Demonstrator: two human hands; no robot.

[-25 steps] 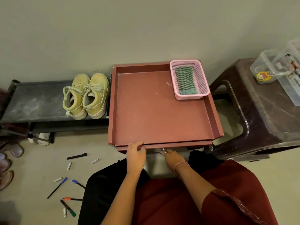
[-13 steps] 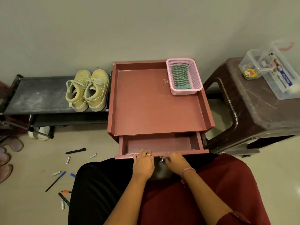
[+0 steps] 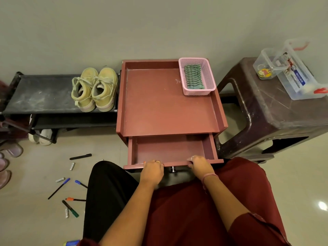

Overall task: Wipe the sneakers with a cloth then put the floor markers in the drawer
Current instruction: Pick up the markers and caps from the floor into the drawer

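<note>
The drawer of the reddish-brown side table stands pulled out and shows a bare bottom. My left hand and my right hand both grip its front edge, fingers curled over the rim, either side of the metal knob. A pair of yellow sneakers sits on the black shoe rack to the left. A green striped cloth lies folded in the pink basket on the table's back right corner. Several markers and loose caps lie scattered on the floor at the left.
A dark plastic stool stands right of the table and carries clear plastic boxes. More shoes sit under the rack and at the left edge. My legs, in black and maroon fabric, fill the bottom of the view.
The drawer went from shut to pulled well out. My right hand left the knob and now holds the drawer's front edge, farther right; my left hand stays on that edge.
</note>
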